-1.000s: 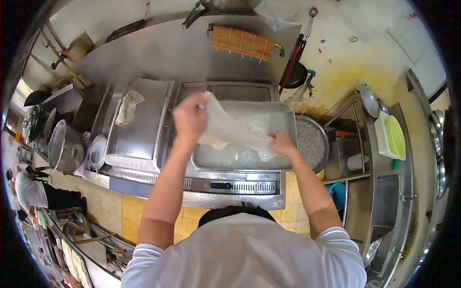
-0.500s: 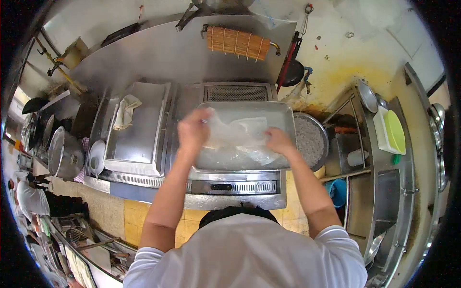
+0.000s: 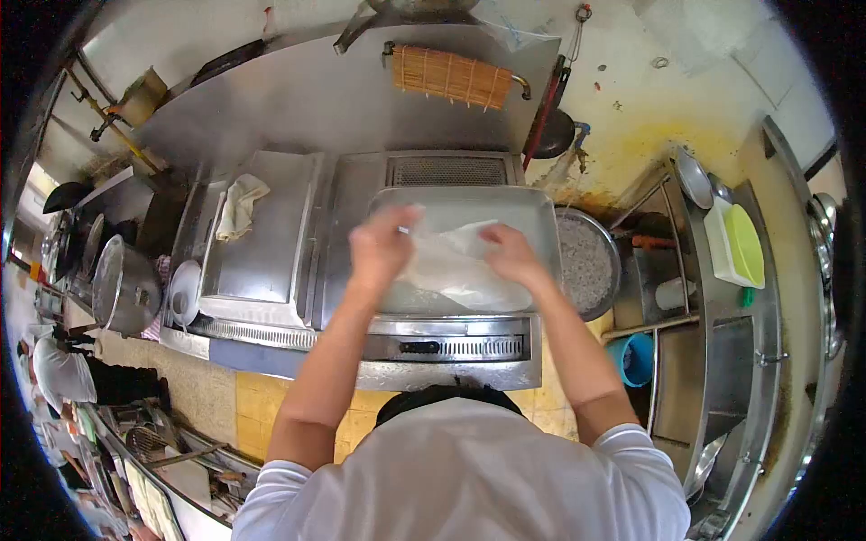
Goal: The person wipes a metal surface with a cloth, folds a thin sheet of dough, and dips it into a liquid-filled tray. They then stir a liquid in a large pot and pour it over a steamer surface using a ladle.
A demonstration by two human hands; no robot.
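A thin, whitish, half-see-through sheet point(image 3: 460, 269) hangs between my hands, low over a large shallow metal tray point(image 3: 519, 205) on the steel counter. My left hand point(image 3: 381, 248), smeared by motion, is closed on the sheet's upper left edge. On the other side my right hand point(image 3: 512, 256) pinches its upper right edge between thumb and fingers. The sheet's lower part spreads over the tray's wet-looking bottom; whether it touches cannot be made out. What the sheet is made of does not show clearly.
Left of the tray is a flat metal pan point(image 3: 257, 270) with a pale cloth point(image 3: 241, 206) on it. A round basin point(image 3: 586, 261) of greyish contents stands right. A black-handled knife point(image 3: 420, 347) lies at the counter's front. A blue bucket point(image 3: 636, 361) sits below the right-hand shelf.
Both hands have shifted, the left rightward and the right slightly up, so they are closer together. The sheet, crumpled before, hangs more spread out below them.
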